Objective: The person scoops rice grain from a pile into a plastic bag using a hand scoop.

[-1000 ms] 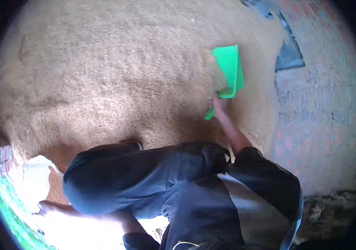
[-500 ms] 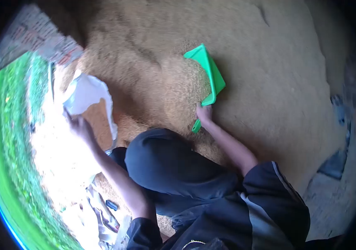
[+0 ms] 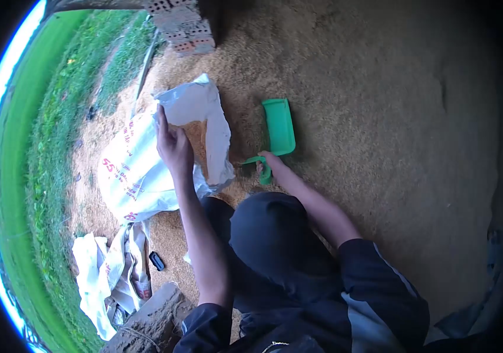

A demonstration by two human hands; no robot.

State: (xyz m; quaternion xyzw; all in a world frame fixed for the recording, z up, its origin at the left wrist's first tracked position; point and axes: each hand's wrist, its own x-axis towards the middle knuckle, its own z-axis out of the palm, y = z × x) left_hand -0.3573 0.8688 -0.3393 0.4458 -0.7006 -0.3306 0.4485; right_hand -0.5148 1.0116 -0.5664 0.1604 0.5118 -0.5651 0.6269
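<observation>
My left hand [image 3: 175,147] is closed on the near edge of a white woven sack [image 3: 128,176] with red print, its index finger stretched along the rim. The sack leans with its mouth open toward the right, and loose brown, husk-like grain [image 3: 197,141] shows inside. My right hand [image 3: 268,163] grips the handle of a green dustpan [image 3: 279,126], just right of the sack's mouth. No load shows in the pan, which is tilted over the grain heap. Part of the handle is hidden by my fingers.
Loose grain [image 3: 369,135] covers the floor ahead and right. A brick pillar [image 3: 186,29] stands beyond the sack. Crumpled white sacks [image 3: 95,276], a small dark object [image 3: 156,260] and a rough grey block [image 3: 151,317] lie lower left. Grass [image 3: 45,194] borders the left.
The dustpan was heaped with grain and now shows a bare green inside; it is turned and nearer the sack. The view has shifted left. My left hand still holds the sack's rim.
</observation>
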